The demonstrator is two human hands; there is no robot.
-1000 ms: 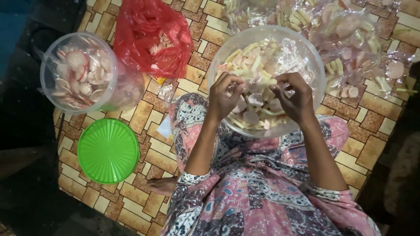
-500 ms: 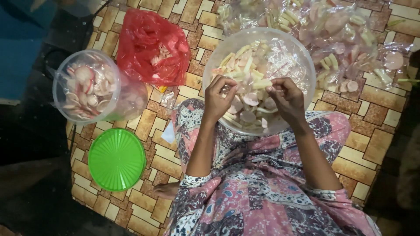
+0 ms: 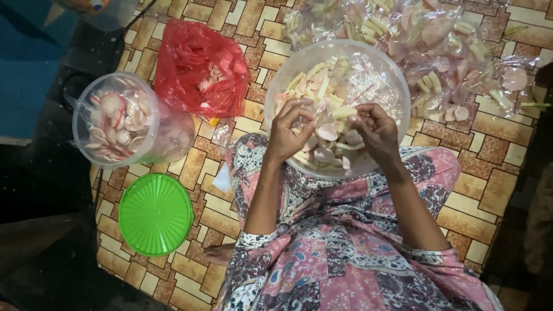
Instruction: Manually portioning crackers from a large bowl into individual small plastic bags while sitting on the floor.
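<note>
Brown and tan patterned floor tiles (image 3: pixel 495 196) run under everything I see from the head camera. I am seated with a clear plastic bowl (image 3: pixel 288 75) resting on my lap, full of pale stick-shaped and pink-edged round crackers (image 3: pixel 328 131). My left hand (image 3: pixel 288 133) and right hand (image 3: pixel 377 131) meet over the bowl, and together their grip is pinched narrow on a small clear plastic bag (image 3: pixel 324 109) held between the fingertips just above the crackers. Beyond the bowl lies a heap of filled clear packets (image 3: pixel 443 40). To my left sits a red plastic bag (image 3: pixel 196 69), touching a clear tub (image 3: pixel 124 121) of round crackers, and a green round lid (image 3: pixel 155 214) lies flat on the tiles near my knee
</note>
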